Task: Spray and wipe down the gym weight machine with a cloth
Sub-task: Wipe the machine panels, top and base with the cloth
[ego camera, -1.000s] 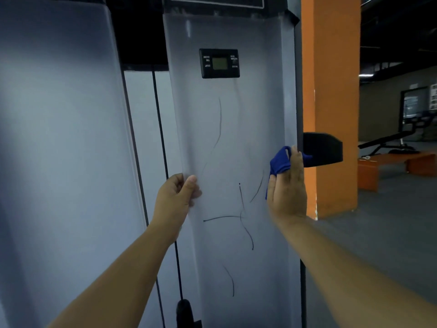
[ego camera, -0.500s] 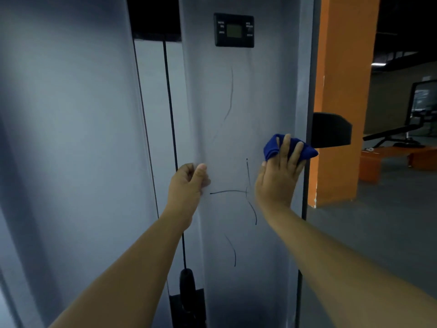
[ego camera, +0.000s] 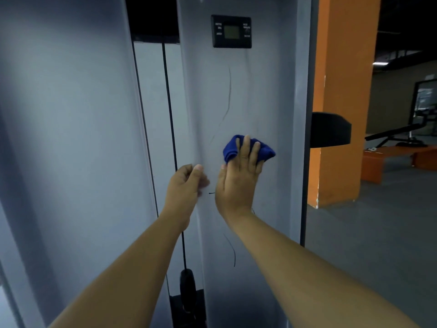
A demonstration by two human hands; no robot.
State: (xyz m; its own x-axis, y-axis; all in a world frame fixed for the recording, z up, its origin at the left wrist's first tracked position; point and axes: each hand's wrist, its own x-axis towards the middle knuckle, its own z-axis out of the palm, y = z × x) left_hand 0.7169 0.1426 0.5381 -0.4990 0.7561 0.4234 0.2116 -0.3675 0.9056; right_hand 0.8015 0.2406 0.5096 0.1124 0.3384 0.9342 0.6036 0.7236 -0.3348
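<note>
The weight machine's grey translucent shield panel [ego camera: 267,95] stands upright in front of me, marked with thin dark scratch lines. My right hand [ego camera: 238,183] presses a folded blue cloth [ego camera: 230,147] flat against the panel's middle with straight fingers. My left hand [ego camera: 184,185] grips the panel's left edge, thumb on the front face and fingers curled behind it. A small black display [ego camera: 231,31] is mounted high on the panel. No spray bottle is in view.
A second grey panel [ego camera: 71,114] fills the left. A black cable [ego camera: 169,102] runs down the gap to a black stopper [ego camera: 187,284]. A black pad [ego camera: 329,129] juts out right of the machine, before an orange pillar [ego camera: 343,91] and an orange bench [ego camera: 397,159].
My right hand has slid the blue cloth left, from the panel's right edge to its middle. My left hand has kept its hold on the left edge.
</note>
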